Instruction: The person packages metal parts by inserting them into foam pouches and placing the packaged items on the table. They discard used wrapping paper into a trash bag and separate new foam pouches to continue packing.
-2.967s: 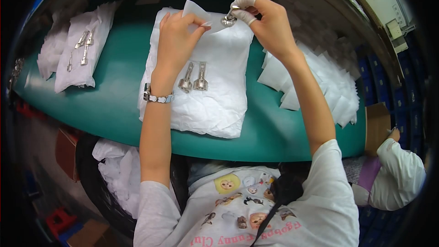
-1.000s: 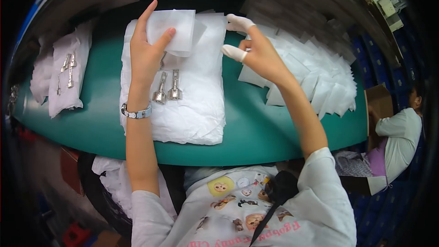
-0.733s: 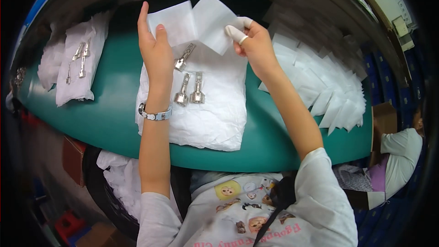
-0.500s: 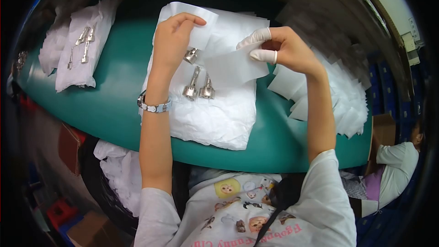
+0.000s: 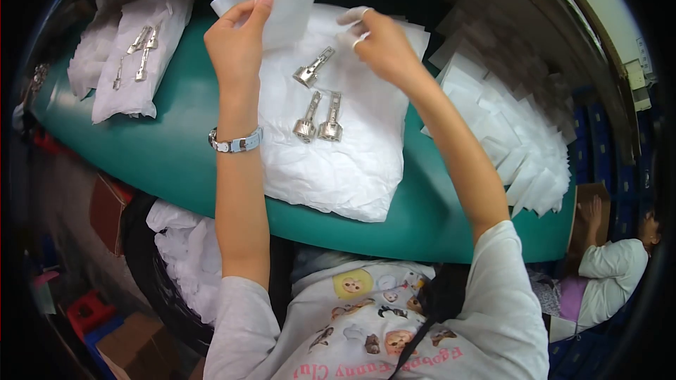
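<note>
My left hand pinches thin white sheets between thumb and fingers, above the far left part of a white padded wrap. To its right, my right hand, with pale finger covers on some fingers, is over the wrap with its fingers apart and nothing visible in them; its fingertips are slightly blurred. Between and below the hands, a shiny metal fitting with a round base and slotted stem lies tilted. Closer to me lie a second metal fitting and a third metal fitting, side by side.
At the left of the green table, a white wrap carries several metal pieces. A fanned pile of white sheets covers the right side. A black-lined bin with white material stands below left. Another person is at far right.
My right hand has let go of its sheet and moved up. My left hand has carried the sheets up and left, uncovering the far metal fitting.
</note>
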{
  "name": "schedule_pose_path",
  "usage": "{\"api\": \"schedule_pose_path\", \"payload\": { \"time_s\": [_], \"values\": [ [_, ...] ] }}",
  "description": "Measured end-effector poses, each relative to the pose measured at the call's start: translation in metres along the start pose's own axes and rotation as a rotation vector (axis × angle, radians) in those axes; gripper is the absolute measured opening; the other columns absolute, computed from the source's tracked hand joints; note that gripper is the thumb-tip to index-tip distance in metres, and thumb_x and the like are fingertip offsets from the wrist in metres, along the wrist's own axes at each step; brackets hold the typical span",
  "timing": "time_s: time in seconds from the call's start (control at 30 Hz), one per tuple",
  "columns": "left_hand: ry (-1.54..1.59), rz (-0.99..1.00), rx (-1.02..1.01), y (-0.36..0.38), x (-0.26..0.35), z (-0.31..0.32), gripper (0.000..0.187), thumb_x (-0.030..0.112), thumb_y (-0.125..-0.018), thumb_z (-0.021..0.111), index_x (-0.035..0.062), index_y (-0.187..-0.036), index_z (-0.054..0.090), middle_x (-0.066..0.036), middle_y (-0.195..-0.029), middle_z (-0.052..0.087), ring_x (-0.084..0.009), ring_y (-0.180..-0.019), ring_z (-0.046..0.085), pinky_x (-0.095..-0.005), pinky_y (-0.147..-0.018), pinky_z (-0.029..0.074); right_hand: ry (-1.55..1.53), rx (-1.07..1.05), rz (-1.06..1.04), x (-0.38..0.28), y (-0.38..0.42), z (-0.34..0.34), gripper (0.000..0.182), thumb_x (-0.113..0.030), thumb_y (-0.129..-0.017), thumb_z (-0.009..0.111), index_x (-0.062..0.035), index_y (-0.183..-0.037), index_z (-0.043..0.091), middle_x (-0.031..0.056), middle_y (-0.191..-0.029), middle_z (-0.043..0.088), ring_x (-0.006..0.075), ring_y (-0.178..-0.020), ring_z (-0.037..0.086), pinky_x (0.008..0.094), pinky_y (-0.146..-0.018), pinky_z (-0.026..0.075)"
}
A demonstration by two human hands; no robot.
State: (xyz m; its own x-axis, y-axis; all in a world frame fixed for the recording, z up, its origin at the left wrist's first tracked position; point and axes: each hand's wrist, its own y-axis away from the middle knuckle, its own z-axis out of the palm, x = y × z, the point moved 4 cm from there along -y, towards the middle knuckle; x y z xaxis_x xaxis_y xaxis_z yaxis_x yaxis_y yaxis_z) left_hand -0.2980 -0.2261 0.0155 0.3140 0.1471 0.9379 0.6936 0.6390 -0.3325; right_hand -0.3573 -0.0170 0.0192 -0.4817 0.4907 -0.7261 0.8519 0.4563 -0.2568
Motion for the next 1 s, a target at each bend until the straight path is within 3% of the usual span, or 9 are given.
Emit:
{"api": "schedule_pose_path", "payload": {
  "time_s": [0.1,0.2,0.3,0.5,0.6,0.7,0.8,0.9,1.0],
  "values": [
    [0.083,-0.002,0.05,-0.006,-0.001,-0.004,0.026,0.022,-0.081,0.083,-0.0009,-0.09,0.074,-0.003,-0.085,0.072,-0.0083,-0.077,0.061,-0.0238,-0.074,0.048,0.286,-0.135,0.035,-0.01,0.012,0.038,0.051,-0.032,-0.082,0.074,0.0049,-0.115,0.063,0.0229,-0.103,0.065,0.0361,-0.09,0.067,0.0421,-0.075,0.054],
    [0.1,-0.017,0.014,-0.004,-0.003,0.001,0.027,0.021,-0.08,0.084,-0.0013,-0.09,0.074,-0.004,-0.087,0.072,-0.0085,-0.079,0.061,-0.0237,-0.076,0.047,0.337,-0.274,0.214,-0.023,0.009,0.04,0.055,-0.035,-0.08,0.076,0.0076,-0.112,0.061,0.0282,-0.106,0.061,0.0395,-0.095,0.066,0.0445,-0.078,0.054],
    [0.083,-0.021,-0.019,0.003,0.002,0.005,0.028,0.021,-0.08,0.084,-0.0018,-0.09,0.073,-0.004,-0.088,0.072,-0.0087,-0.08,0.061,-0.0237,-0.076,0.047,0.315,-0.201,0.072,-0.021,0.009,0.04,0.063,-0.032,-0.077,0.075,0.0154,-0.115,0.059,0.03,-0.101,0.065,0.0383,-0.095,0.066,0.0433,-0.083,0.053],
    [0.085,0.018,-0.034,0.003,0.003,0.008,0.028,0.022,-0.081,0.083,-0.0022,-0.091,0.073,-0.005,-0.087,0.072,-0.0082,-0.079,0.061,-0.0232,-0.074,0.047,0.369,-0.062,0.176,-0.028,0.019,0.032,0.067,-0.035,-0.072,0.081,0.0147,-0.113,0.06,0.0302,-0.102,0.063,0.0392,-0.093,0.066,0.0424,-0.082,0.053],
    [0.071,0.016,-0.039,0.003,0.002,0.008,0.029,0.022,-0.081,0.083,-0.0023,-0.092,0.073,-0.004,-0.087,0.072,-0.0079,-0.078,0.06,-0.0227,-0.072,0.047,0.239,-0.108,0.164,-0.02,0.017,0.036,0.07,-0.036,-0.069,0.084,0.0144,-0.111,0.06,0.0294,-0.103,0.063,0.0387,-0.091,0.066,0.0409,-0.083,0.053],
    [0.052,0.018,-0.053,0.004,0.002,0.01,0.028,0.023,-0.082,0.082,-0.0019,-0.092,0.073,-0.004,-0.086,0.072,-0.0075,-0.078,0.06,-0.0224,-0.071,0.047,0.245,0.049,0.104,-0.025,0.025,0.031,0.055,-0.03,-0.074,0.083,0.0101,-0.105,0.063,0.0227,-0.099,0.066,0.0311,-0.087,0.067,0.0368,-0.08,0.053],
    [0.006,0.031,-0.117,0.005,0.007,0.012,0.028,0.023,-0.081,0.082,-0.0012,-0.092,0.073,-0.004,-0.086,0.072,-0.0075,-0.076,0.06,-0.0226,-0.069,0.047,-0.185,0.01,0.112,-0.021,0.022,0.018,0.029,-0.013,-0.081,0.077,0.0053,-0.1,0.065,0.0135,-0.093,0.069,0.0218,-0.086,0.068,0.031,-0.079,0.053],
    [-0.019,0.039,-0.217,0.007,0.007,0.019,0.026,0.023,-0.081,0.082,0.0003,-0.092,0.074,-0.005,-0.085,0.072,-0.0088,-0.075,0.06,-0.024,-0.067,0.046,-0.345,0.052,-0.018,-0.038,0.026,-0.021,0.015,-0.004,-0.083,0.073,0.0019,-0.095,0.068,0.0093,-0.088,0.073,0.0183,-0.083,0.071,0.03,-0.075,0.055],
    [-0.146,0.151,-0.302,0.014,0.005,0.024,0.024,0.023,-0.081,0.08,0.0018,-0.092,0.074,-0.007,-0.084,0.071,-0.0113,-0.075,0.061,-0.0262,-0.067,0.046,-0.186,0.273,-0.156,-0.057,0.025,-0.068,0.013,-0.002,-0.084,0.072,0.0009,-0.096,0.07,0.0084,-0.089,0.074,0.0171,-0.083,0.072,0.0275,-0.078,0.055]
  ]
}}
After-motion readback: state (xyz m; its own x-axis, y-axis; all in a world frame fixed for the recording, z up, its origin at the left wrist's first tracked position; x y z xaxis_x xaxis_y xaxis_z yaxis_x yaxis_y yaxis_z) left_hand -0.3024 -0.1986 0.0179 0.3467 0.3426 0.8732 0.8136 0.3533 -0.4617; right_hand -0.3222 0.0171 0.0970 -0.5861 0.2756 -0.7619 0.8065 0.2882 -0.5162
